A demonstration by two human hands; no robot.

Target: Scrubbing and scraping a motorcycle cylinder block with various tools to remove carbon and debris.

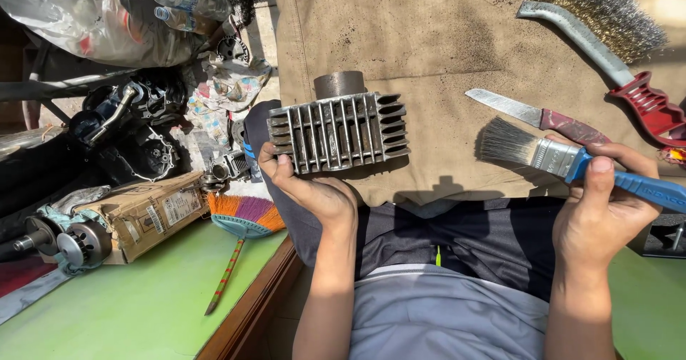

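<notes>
My left hand (309, 188) grips the near edge of a finned metal engine cylinder (337, 130), which rests on a tan cloth (429, 38). A round sleeve sticks out of its far side. My right hand (604, 206) holds a paintbrush (550, 156) with a blue handle and grey bristles, its bristles pointing left toward the cylinder, a short gap apart from it.
A wire brush with a red handle (607, 31) and a knife (536, 117) lie on the cloth at right. Left of the cloth sit dark engine parts (136, 127), a cardboard box (150, 213), a small colourful broom (239, 231) and a plastic bag of bottles (128, 17).
</notes>
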